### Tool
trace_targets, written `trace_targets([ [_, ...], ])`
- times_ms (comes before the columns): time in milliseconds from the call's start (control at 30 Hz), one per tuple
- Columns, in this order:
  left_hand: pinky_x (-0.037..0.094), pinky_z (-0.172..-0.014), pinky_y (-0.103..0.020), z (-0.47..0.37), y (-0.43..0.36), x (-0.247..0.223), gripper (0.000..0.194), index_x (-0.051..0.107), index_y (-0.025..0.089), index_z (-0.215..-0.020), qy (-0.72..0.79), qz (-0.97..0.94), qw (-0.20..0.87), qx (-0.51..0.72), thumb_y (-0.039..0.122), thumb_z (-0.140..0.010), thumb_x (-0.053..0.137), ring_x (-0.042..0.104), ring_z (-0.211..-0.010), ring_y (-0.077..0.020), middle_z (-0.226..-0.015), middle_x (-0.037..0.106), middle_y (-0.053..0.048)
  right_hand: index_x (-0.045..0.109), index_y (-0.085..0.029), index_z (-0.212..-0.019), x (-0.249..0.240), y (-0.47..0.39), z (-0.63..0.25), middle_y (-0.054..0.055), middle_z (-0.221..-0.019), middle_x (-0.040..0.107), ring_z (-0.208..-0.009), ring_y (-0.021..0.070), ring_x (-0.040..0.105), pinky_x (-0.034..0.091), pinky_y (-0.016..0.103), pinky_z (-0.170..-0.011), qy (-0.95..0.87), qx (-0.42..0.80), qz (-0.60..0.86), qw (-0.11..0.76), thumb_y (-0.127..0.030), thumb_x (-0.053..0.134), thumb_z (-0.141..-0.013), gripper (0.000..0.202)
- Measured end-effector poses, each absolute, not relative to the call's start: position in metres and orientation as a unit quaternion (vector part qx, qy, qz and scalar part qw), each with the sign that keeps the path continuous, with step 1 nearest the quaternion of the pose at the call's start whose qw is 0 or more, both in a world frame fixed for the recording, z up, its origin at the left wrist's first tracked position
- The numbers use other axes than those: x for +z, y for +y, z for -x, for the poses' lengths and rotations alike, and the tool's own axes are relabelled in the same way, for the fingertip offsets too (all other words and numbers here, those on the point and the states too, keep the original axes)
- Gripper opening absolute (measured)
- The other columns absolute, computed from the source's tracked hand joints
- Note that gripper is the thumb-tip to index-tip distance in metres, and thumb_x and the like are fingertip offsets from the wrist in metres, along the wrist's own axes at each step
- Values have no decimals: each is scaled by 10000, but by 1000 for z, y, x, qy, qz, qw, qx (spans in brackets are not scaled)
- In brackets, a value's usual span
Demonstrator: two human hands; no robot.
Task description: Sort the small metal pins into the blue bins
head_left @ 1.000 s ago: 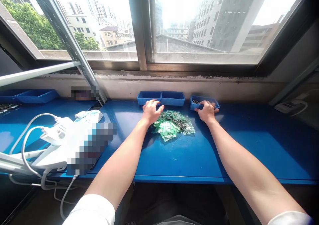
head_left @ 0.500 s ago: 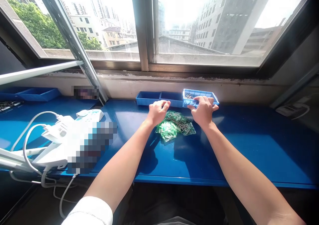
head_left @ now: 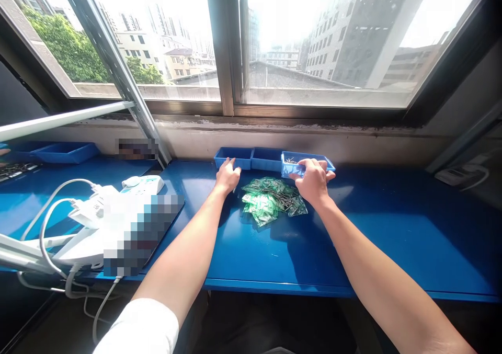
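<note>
My right hand (head_left: 312, 179) grips the near side of a blue bin (head_left: 290, 170) that holds small metal pieces. This bin stands at the right end of a row with a middle blue bin (head_left: 267, 158) and a left blue bin (head_left: 243, 159). At the front of the left bin is my left hand (head_left: 228, 175), its fingers apart and touching or close to the rim. A pile of green-tinted clear bags (head_left: 264, 202) with small dark metal parts lies on the blue table (head_left: 254, 254) between my forearms.
White plugs and a power strip (head_left: 92, 207) with cables lie at the left, beside a metal rack post (head_left: 117, 66). More blue bins (head_left: 68, 152) stand at the far left, where part of a person's hand shows. A window is behind.
My left hand has moved left from above the bags to the left bin, and its fingers have opened. My right hand and its bin have shifted slightly left and down.
</note>
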State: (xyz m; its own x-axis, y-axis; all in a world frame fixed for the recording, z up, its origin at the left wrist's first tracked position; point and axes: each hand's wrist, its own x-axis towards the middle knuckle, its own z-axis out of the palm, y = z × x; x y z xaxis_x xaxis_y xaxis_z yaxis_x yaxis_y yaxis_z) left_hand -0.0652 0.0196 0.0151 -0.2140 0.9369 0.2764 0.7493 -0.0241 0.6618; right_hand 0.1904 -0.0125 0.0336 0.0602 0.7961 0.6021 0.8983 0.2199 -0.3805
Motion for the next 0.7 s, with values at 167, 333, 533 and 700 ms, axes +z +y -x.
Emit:
trace_targets([
  [167, 154, -1177, -357, 65, 24, 12, 626, 397, 154, -1403, 674, -639, 145, 341, 278, -791, 452, 145, -1432, -229, -1518, 288, -56, 597, -192, -982, 22, -4, -197, 114, -1067, 619, -1031, 303, 420, 224, 418, -790, -686, -57, 628, 363, -283, 569, -745, 256],
  [333, 168, -1174, -372, 64, 26, 11, 668, 378, 164, -1415, 674, -649, 148, 320, 281, -765, 476, 134, -1433, -234, -1533, 243, -54, 596, -189, -962, 14, 2, -202, 113, -1064, 626, -1043, 305, 432, 235, 425, -801, -698, -45, 622, 352, -277, 574, -736, 243],
  [533, 173, -1168, -404, 66, 28, 8, 682, 350, 174, -1428, 692, -650, 120, 291, 338, -778, 473, 129, -1435, -243, -1549, 174, -42, 601, -188, -944, 15, 4, -207, 108, -1063, 627, -1044, 304, 445, 237, 438, -819, -692, -50, 623, 361, -276, 594, -714, 246],
  [700, 193, -1159, -435, 67, 24, 12, 686, 339, 227, -1433, 725, -629, 95, 265, 432, -788, 454, 133, -1433, -268, -1548, 193, -4, 598, -188, -966, 16, 5, -210, 117, -1066, 628, -1055, 317, 436, 245, 437, -816, -689, -47, 624, 366, -297, 585, -719, 270],
])
